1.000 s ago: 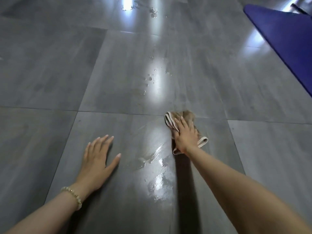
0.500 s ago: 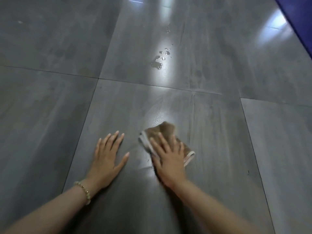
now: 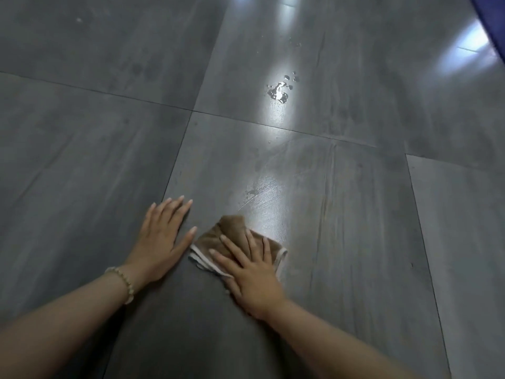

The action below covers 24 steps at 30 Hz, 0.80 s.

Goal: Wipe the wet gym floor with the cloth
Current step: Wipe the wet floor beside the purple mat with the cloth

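A folded brown cloth [image 3: 228,233] with a pale edge lies flat on the grey tiled floor [image 3: 355,214]. My right hand [image 3: 251,272] presses down on it with fingers spread, covering its near half. My left hand [image 3: 161,236] rests flat on the floor just left of the cloth, fingers apart, a bead bracelet on the wrist. A damp smear [image 3: 262,192] shines just beyond the cloth. A small puddle with droplets [image 3: 278,91] sits farther away on the tile beyond.
A blue mat [image 3: 492,15] shows at the top right corner. Grout lines divide the large tiles. Bright light reflections streak the floor at the top and right.
My right hand has dragged the cloth toward me and to the left, beside my left hand. The wet patch that lay near me is gone; a thin smear lies beyond the cloth.
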Motion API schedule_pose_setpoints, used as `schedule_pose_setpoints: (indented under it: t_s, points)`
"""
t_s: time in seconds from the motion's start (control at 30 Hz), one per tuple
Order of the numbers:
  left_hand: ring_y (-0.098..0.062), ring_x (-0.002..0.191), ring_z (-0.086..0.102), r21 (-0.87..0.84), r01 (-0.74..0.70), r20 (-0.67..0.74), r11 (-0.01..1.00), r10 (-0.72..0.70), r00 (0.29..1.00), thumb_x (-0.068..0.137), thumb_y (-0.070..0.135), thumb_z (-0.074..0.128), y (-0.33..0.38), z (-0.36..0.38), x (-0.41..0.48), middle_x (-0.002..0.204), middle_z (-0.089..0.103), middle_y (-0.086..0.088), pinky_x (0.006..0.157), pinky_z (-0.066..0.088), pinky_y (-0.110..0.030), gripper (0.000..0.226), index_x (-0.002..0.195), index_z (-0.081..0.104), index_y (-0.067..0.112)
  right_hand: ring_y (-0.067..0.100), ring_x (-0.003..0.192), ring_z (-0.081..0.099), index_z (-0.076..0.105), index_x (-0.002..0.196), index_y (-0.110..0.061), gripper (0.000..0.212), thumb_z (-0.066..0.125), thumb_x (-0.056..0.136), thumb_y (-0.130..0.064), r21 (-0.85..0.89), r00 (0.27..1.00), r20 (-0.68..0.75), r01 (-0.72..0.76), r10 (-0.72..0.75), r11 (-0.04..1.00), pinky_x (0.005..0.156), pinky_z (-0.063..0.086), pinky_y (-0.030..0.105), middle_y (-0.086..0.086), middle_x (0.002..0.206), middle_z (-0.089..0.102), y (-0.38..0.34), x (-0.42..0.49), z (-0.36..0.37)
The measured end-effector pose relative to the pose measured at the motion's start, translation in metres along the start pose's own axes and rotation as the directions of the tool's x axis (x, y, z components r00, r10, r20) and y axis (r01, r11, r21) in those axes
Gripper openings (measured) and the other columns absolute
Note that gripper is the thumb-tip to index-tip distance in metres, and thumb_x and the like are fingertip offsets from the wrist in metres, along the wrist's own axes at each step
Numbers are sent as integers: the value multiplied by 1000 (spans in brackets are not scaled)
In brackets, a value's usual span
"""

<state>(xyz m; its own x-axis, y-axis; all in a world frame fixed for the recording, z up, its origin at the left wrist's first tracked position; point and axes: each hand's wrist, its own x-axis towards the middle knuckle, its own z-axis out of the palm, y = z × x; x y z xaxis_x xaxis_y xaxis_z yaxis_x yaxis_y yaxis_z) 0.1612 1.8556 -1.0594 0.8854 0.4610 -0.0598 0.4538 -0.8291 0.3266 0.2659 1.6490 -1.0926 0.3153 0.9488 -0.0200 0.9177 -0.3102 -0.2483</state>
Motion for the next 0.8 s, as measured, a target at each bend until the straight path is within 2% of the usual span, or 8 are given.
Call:
schedule_pose_setpoints:
  t_s: [0.07, 0.2, 0.3, 0.4, 0.5, 0.6, 0.7, 0.8]
  points:
    - [-21, 139, 17, -15, 15, -28, 1000, -15, 999, 88, 58, 12, -1, -7, 1, 149, 28, -4, 115, -2, -34, 69, 144, 27, 18, 33, 143, 12, 30, 142, -46, 52, 35, 91, -48, -33, 999, -31, 9, -10, 999, 110, 7, 59, -14, 155, 22, 38, 15, -9]
    - [-20, 140, 12, -52, 63, -25, 997, -65, 998, 87, 56, 14, -10, -12, -6, 150, 24, -3, 116, -3, -36, 69, 145, 24, 19, 36, 144, 9, 21, 143, -48, 54, 20, 90, -53, 26, 853, -68, -518, 518, 855, 112, 8, 61, -17, 154, 12, 105, -20, -28]
    - [-20, 140, 10, -11, 63, 13, 998, -63, 998, 86, 59, 9, -13, -8, -11, 150, 23, -3, 116, -4, -36, 72, 145, 22, 19, 35, 143, 6, 18, 146, -47, 54, 21, 92, -51, 13, 897, -31, -441, 442, 897, 112, 6, 58, -15, 156, 12, 78, -57, -29]
    - [-22, 140, 14, -4, 77, 13, 997, -77, 997, 85, 58, 8, -8, -8, -12, 150, 26, -5, 116, -2, -38, 73, 144, 25, 17, 34, 142, 12, 25, 144, -46, 52, 32, 93, -48, -25, 990, 41, -135, 136, 991, 109, 7, 57, -13, 155, 21, 20, -47, -12]
    - [-23, 139, 15, -23, 118, -5, 993, -118, 993, 84, 58, 8, -4, -9, -15, 150, 26, -5, 115, -2, -37, 75, 144, 26, 17, 36, 143, 11, 26, 143, -47, 51, 31, 92, -52, 17, 992, 90, 84, -85, 996, 111, 3, 59, -12, 155, 22, 7, 11, -3]
    - [-21, 141, 8, -21, 152, 19, 988, -152, 988, 81, 61, 5, -6, -8, -22, 153, 18, -3, 114, -7, -34, 79, 145, 21, 19, 36, 144, 0, 19, 144, -49, 54, 19, 90, -56, -33, 981, 131, -144, 147, 989, 111, -3, 60, -14, 157, 10, 50, 79, -19]
    - [-18, 143, 0, -21, 211, 23, 977, -210, 977, 78, 64, 5, -10, -10, -27, 155, 8, 0, 113, -9, -33, 81, 147, 12, 23, 35, 144, -10, 11, 145, -50, 51, 26, 97, -48, 40, 842, 164, -527, 514, 849, 112, -6, 58, -16, 158, -4, 94, 85, -39]
    - [-17, 143, -4, -31, 237, 27, 971, -236, 971, 77, 66, 4, -21, -14, -31, 156, 1, 2, 113, -10, -33, 81, 147, 4, 26, 36, 144, -2, 10, 146, -47, 55, 17, 91, -53, 0, 904, 80, -421, 420, 907, 114, 0, 56, -14, 158, 2, 83, 37, -40]
